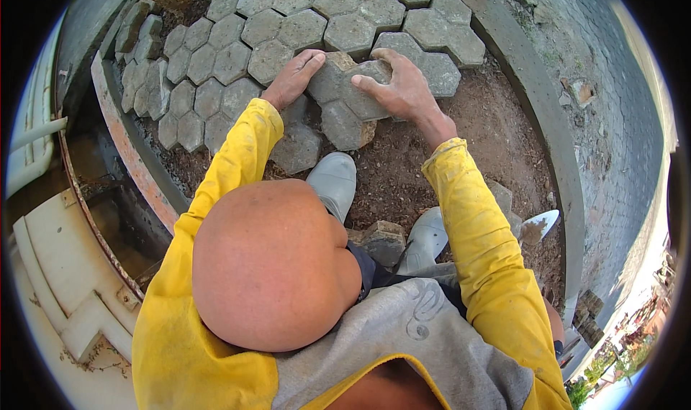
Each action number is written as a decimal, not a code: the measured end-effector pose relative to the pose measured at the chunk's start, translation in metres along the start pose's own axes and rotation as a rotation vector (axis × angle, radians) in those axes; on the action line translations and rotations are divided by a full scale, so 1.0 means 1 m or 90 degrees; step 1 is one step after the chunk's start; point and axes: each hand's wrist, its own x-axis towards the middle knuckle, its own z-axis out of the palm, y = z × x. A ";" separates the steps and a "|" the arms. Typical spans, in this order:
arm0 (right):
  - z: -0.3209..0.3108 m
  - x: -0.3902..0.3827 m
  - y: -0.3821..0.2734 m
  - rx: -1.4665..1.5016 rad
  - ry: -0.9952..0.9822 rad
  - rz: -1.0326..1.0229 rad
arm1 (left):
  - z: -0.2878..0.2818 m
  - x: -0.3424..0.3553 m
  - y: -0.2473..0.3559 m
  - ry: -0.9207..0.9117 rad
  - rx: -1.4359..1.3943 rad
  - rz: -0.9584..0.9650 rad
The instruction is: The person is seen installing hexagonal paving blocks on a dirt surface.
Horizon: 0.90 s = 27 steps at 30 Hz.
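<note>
Between my two hands is a grey concrete paver [345, 115] made of joined hexagons, tilted at the near edge of the laid pavers [277, 32]. My left hand [294, 79] is closed on its left side, fingertips at the upper edge. On the right, my right hand [402, 92] grips it with the thumb on top and the fingers over the far edge. Another paver [296, 147] lies below my left hand, partly covered by the held one.
Bare brown soil [489, 122] borders the pavers on the right, up to a curved concrete curb [529, 72]. Loose pavers [384, 242] lie by my grey boots [335, 180]. A pointed metal blade [540, 226] rests near the right curb. A low wall [133, 147] edges the left side.
</note>
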 end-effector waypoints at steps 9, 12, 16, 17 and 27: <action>-0.007 -0.012 0.006 0.044 0.034 -0.021 | 0.011 0.005 0.007 0.062 -0.159 -0.087; -0.010 -0.017 -0.002 0.083 0.020 -0.071 | -0.004 -0.001 0.006 0.054 -0.165 -0.119; -0.021 -0.021 0.004 0.166 -0.029 -0.060 | -0.004 0.014 0.025 -0.002 -0.015 -0.081; -0.022 -0.022 0.006 0.215 -0.045 -0.038 | -0.003 0.020 0.027 -0.044 0.115 0.019; -0.033 -0.032 0.013 0.264 -0.065 -0.022 | 0.003 0.035 0.033 -0.189 0.164 0.015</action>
